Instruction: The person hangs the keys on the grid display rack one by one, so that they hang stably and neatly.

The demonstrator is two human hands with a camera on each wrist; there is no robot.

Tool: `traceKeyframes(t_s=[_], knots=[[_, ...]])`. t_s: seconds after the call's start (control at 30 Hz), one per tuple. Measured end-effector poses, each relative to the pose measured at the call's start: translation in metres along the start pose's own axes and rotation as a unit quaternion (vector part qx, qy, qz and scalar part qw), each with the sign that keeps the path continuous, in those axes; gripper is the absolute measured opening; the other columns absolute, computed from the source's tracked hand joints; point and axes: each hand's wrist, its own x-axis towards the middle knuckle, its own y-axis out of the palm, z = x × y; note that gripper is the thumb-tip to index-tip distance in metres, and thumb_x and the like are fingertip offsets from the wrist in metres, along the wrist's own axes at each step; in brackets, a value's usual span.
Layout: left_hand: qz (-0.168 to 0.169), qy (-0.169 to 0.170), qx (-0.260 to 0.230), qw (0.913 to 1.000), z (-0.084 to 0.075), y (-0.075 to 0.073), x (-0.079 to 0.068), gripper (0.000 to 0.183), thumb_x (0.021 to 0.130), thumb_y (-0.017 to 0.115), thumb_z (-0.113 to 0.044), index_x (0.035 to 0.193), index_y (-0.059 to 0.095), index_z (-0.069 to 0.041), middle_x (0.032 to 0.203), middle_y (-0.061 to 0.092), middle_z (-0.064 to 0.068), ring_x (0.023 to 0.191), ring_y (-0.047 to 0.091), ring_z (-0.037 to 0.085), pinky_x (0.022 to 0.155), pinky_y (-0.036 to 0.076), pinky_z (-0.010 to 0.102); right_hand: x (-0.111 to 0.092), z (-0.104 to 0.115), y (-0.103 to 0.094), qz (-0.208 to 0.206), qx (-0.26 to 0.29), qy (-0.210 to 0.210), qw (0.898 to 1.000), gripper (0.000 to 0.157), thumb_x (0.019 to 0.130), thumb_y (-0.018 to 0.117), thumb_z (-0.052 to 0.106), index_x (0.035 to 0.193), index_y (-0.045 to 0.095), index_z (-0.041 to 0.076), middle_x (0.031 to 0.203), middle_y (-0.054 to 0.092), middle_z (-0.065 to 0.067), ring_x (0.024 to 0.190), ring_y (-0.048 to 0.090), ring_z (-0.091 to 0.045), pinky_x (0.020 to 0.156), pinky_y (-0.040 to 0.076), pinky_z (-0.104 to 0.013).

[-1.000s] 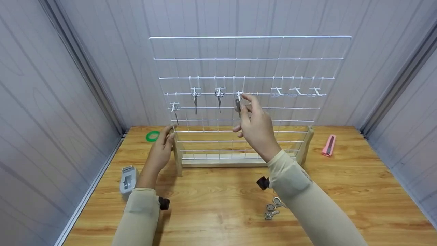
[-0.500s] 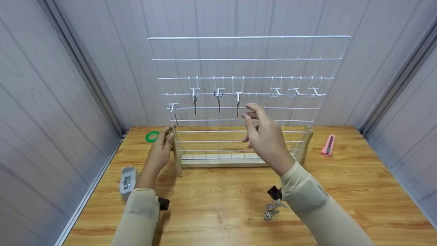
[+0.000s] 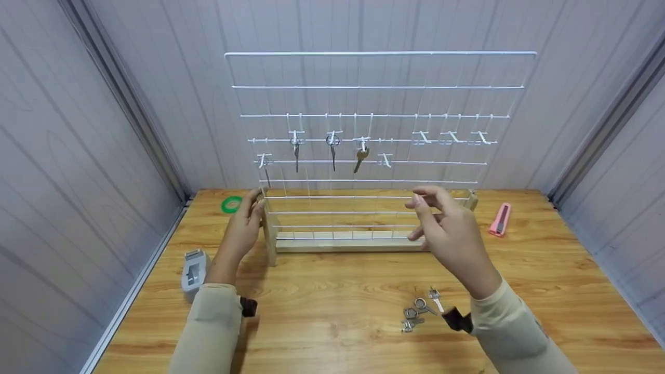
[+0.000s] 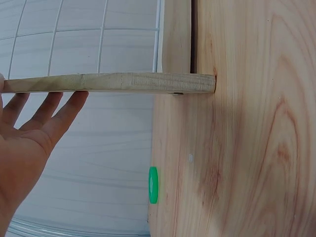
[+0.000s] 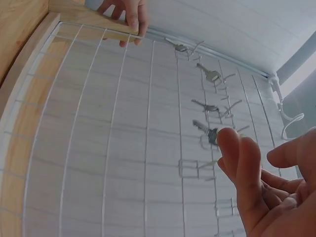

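My left hand [image 3: 244, 221] grips the wooden side post [image 4: 118, 83] of a white wire grid rack [image 3: 374, 115], thumb on one face and fingers on the other. My right hand [image 3: 452, 228] is in front of the rack's lower right part, fingers loosely bent, holding nothing. Several keys hang by rings from white hooks on the left half; the one furthest right is a brassy key [image 3: 362, 156], its shaft tilted down-left. On the table, below the right hand, lies a small group of loose keys [image 3: 411, 313], with another key [image 3: 435, 298] beside it.
Bare white hooks [image 3: 423, 137] line the rack's right half, and one lower hook [image 3: 385, 160] sits nearer the middle. A green tape roll [image 3: 231, 204] and grey tape dispenser [image 3: 194, 272] are at left. A pink box cutter [image 3: 500, 219] lies at right.
My right hand has let go of the key on the hook and drawn back, down and to the right. That key has turned on its hook. The left hand has stayed put.
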Motion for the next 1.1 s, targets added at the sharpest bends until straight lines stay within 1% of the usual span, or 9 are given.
traceKeyframes(t_s=[0.13, 0.23, 0.43, 0.53, 0.63, 0.73, 0.83, 0.93, 1.1], knots=[[-0.001, 0.002, 0.006, 1.0000, -0.001, 0.000, 0.001, 0.053, 0.116, 0.039, -0.044, 0.165, 0.035, -0.026, 0.172, 0.037, 0.018, 0.150, 0.049, 0.046, 0.114, 0.055, 0.061, -0.009, -0.017, -0.009, 0.029, -0.019, 0.040, 0.999, 0.035, 0.115, 0.052, 0.035, 0.140, 0.061, 0.012, 0.123, 0.076, -0.013, 0.069, 0.076, -0.022, 0.053, 0.063, -0.032], [0.000, 0.001, 0.009, 1.0000, -0.002, 0.000, 0.001, 0.054, 0.116, 0.039, -0.046, 0.166, 0.035, -0.026, 0.173, 0.036, 0.019, 0.151, 0.048, 0.044, 0.113, 0.055, 0.062, -0.017, -0.036, -0.014, 0.071, -0.038, 0.076, 0.994, 0.038, 0.114, 0.053, 0.036, 0.141, 0.060, 0.010, 0.124, 0.075, -0.014, 0.071, 0.075, -0.021, 0.055, 0.063, -0.031], [0.000, 0.002, 0.010, 0.9999, -0.004, -0.002, 0.001, 0.053, 0.116, 0.039, -0.043, 0.166, 0.035, -0.024, 0.173, 0.035, 0.018, 0.151, 0.048, 0.043, 0.114, 0.054, 0.062, -0.032, -0.085, -0.016, 0.161, -0.094, 0.149, 0.971, 0.045, 0.111, 0.061, 0.036, 0.143, 0.057, 0.004, 0.125, 0.073, -0.020, 0.072, 0.073, -0.016, 0.057, 0.063, -0.030], [-0.002, 0.000, 0.007, 1.0000, -0.004, -0.003, 0.001, 0.053, 0.117, 0.039, -0.042, 0.166, 0.035, -0.024, 0.172, 0.037, 0.018, 0.149, 0.051, 0.042, 0.114, 0.054, 0.061, -0.040, -0.110, -0.013, 0.187, -0.115, 0.164, 0.962, 0.045, 0.108, 0.066, 0.028, 0.141, 0.057, -0.001, 0.122, 0.074, -0.022, 0.068, 0.072, -0.018, 0.056, 0.062, -0.031], [-0.001, 0.001, 0.010, 0.9999, -0.003, -0.003, 0.001, 0.053, 0.116, 0.039, -0.042, 0.166, 0.034, -0.025, 0.172, 0.037, 0.017, 0.147, 0.052, 0.043, 0.113, 0.055, 0.061, -0.047, -0.129, -0.009, 0.204, -0.123, 0.179, 0.955, 0.043, 0.103, 0.071, 0.022, 0.136, 0.059, -0.005, 0.111, 0.075, -0.019, 0.067, 0.070, -0.021, 0.055, 0.060, -0.031], [0.002, 0.001, 0.011, 0.9999, -0.002, -0.002, 0.001, 0.053, 0.116, 0.039, -0.045, 0.166, 0.035, -0.028, 0.172, 0.037, 0.016, 0.147, 0.052, 0.043, 0.113, 0.055, 0.062, -0.051, -0.143, -0.005, 0.219, -0.137, 0.191, 0.947, 0.040, 0.099, 0.076, 0.020, 0.127, 0.061, -0.004, 0.098, 0.073, -0.014, 0.066, 0.067, -0.021, 0.054, 0.056, -0.031], [0.001, -0.003, 0.010, 0.9999, -0.001, -0.002, 0.001, 0.051, 0.115, 0.039, -0.048, 0.164, 0.037, -0.032, 0.172, 0.038, 0.015, 0.146, 0.053, 0.042, 0.112, 0.056, 0.061, -0.052, -0.152, -0.002, 0.227, -0.160, 0.194, 0.941, 0.037, 0.095, 0.079, 0.023, 0.118, 0.064, -0.002, 0.091, 0.070, -0.011, 0.067, 0.064, -0.019, 0.056, 0.053, -0.031], [0.001, -0.005, 0.008, 1.0000, -0.001, -0.001, 0.001, 0.052, 0.115, 0.039, -0.048, 0.164, 0.037, -0.031, 0.172, 0.038, 0.015, 0.145, 0.054, 0.042, 0.112, 0.056, 0.061, -0.054, -0.159, 0.001, 0.235, -0.182, 0.191, 0.935, 0.032, 0.094, 0.081, 0.025, 0.108, 0.066, 0.000, 0.089, 0.069, -0.009, 0.069, 0.061, -0.017, 0.058, 0.050, -0.031], [0.003, -0.001, 0.002, 1.0000, 0.000, 0.000, 0.001, 0.051, 0.115, 0.040, -0.048, 0.163, 0.038, -0.031, 0.172, 0.038, 0.014, 0.149, 0.052, 0.041, 0.112, 0.057, 0.059, -0.056, -0.167, 0.006, 0.243, -0.191, 0.190, 0.932, 0.024, 0.094, 0.082, 0.023, 0.097, 0.067, 0.004, 0.083, 0.068, -0.005, 0.070, 0.060, -0.016, 0.062, 0.048, -0.030]])
